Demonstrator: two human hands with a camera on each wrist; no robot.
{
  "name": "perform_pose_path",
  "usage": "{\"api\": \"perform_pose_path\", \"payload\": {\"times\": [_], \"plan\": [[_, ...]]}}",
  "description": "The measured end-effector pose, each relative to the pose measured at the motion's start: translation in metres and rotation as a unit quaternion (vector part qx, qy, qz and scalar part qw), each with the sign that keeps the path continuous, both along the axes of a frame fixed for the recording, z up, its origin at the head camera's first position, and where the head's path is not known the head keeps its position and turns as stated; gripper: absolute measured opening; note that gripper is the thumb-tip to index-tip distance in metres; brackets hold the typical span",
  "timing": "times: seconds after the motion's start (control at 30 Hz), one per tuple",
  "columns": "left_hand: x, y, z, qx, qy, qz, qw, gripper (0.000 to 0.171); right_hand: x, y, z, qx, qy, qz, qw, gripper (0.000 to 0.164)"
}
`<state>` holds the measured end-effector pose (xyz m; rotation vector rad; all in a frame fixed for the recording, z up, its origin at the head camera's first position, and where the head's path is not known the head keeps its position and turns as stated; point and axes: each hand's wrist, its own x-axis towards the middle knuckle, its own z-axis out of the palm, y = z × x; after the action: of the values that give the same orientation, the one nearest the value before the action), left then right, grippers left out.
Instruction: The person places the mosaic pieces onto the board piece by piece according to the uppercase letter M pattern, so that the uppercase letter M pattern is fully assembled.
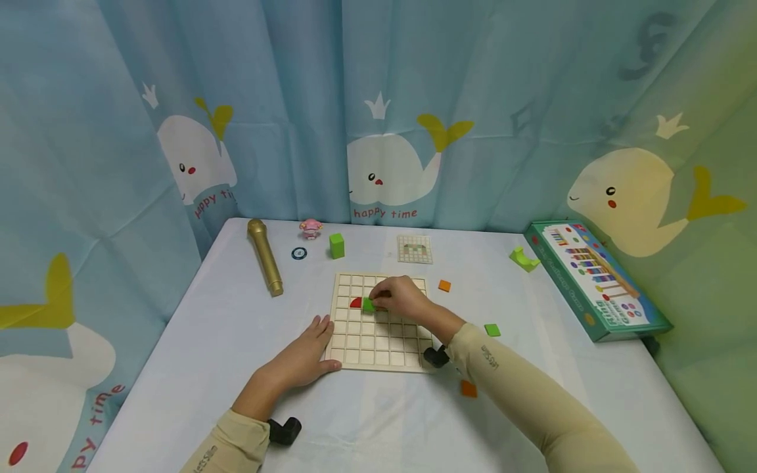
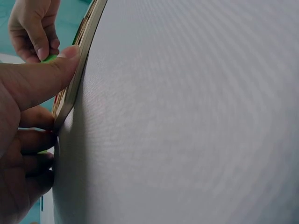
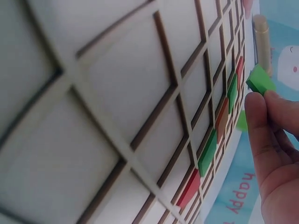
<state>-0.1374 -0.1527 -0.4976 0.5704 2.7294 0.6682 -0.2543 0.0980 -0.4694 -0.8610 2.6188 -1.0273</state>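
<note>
My right hand (image 1: 403,297) pinches a small green square tile (image 3: 260,80) between thumb and fingertips. In the right wrist view that tile is tilted and lifted above the wooden grid board (image 1: 367,358). A row of pieces lies in the grid's cells: a red piece (image 3: 188,189), a green tile (image 3: 208,153), an orange tile (image 3: 222,120), another green one and another red one. From the head view my right hand hides much of this row. My left hand (image 1: 304,355) rests at the board's left edge, fingers extended, thumb at the near left corner.
Loose orange tiles (image 1: 444,286) and a green tile (image 1: 493,330) lie right of the board. Behind it are a pattern card (image 1: 415,249), a green block (image 1: 336,246) and a pink figurine (image 1: 310,228). A gold microphone (image 1: 266,257) lies left, a game box (image 1: 597,279) right.
</note>
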Motion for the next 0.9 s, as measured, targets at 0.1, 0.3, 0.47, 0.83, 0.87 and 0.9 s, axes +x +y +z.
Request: {"api": "perform_pose_path", "payload": {"times": [0.1, 0.3, 0.47, 0.83, 0.87, 0.9], "plan": [[-0.001, 0.000, -0.002, 0.000, 0.002, 0.000, 1.0000, 0.084, 0.000, -0.004, -0.002, 0.008, 0.005, 0.004, 1.000, 0.010], [-0.001, -0.001, -0.004, -0.001, 0.003, 0.003, 1.0000, 0.084, 0.001, -0.012, -0.004, 0.019, 0.013, 0.010, 1.000, 0.009], [-0.001, -0.001, -0.004, -0.004, 0.001, 0.001, 1.0000, 0.084, 0.002, -0.017, -0.004, 0.021, 0.015, 0.017, 1.000, 0.009], [-0.001, 0.000, -0.001, -0.006, -0.002, 0.001, 1.0000, 0.084, 0.000, -0.029, -0.008, 0.039, 0.001, 0.026, 0.999, 0.008], [-0.001, 0.000, -0.001, -0.007, -0.001, 0.002, 1.0000, 0.084, 0.000, -0.030, -0.008, 0.041, 0.001, 0.028, 0.999, 0.008], [-0.001, 0.000, -0.001, -0.007, -0.001, 0.002, 1.0000, 0.084, 0.000, -0.031, -0.008, 0.043, 0.002, 0.031, 0.999, 0.008]]}}
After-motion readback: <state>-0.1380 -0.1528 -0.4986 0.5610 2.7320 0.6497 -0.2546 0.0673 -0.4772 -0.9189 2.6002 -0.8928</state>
